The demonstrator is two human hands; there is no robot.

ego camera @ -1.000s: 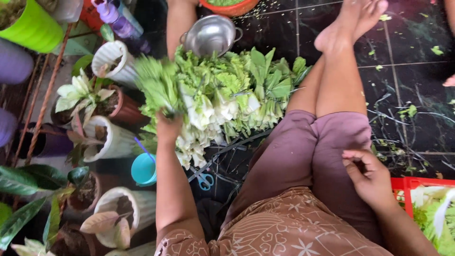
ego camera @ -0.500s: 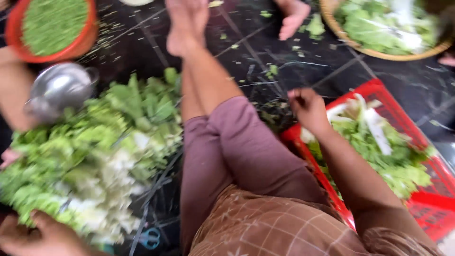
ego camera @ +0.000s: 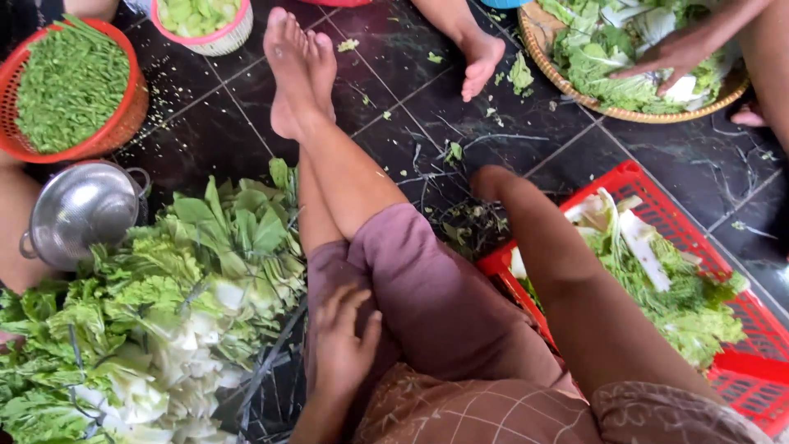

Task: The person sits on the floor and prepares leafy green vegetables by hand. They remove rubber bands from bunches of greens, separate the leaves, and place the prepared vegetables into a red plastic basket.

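My left hand (ego camera: pixel 341 345) lies flat on my left thigh, fingers apart and empty, just right of a big pile of leafy greens (ego camera: pixel 164 312) on the dark tiled floor. My right arm stretches forward over my lap. My right hand (ego camera: pixel 491 182) bends down toward the floor beside green scraps (ego camera: pixel 472 222), and its fingers are hidden. A red plastic crate (ego camera: pixel 744 325) of trimmed greens stands directly right of that arm. My legs in mauve shorts run forward, with my bare feet (ego camera: pixel 300 66) crossed.
A steel colander (ego camera: pixel 78 214) and a red basket of green beans (ego camera: pixel 123 123) sit far left, a pink-rimmed bowl (ego camera: pixel 234 34) of cut greens at top. Another person's hand (ego camera: pixel 674 57) works in a woven tray (ego camera: pixel 538 37) top right; their foot (ego camera: pixel 478 59) rests nearby.
My left hand has come off the greens pile onto my thigh. My right hand has moved from the crate's edge forward and down toward the floor. The view has swung.
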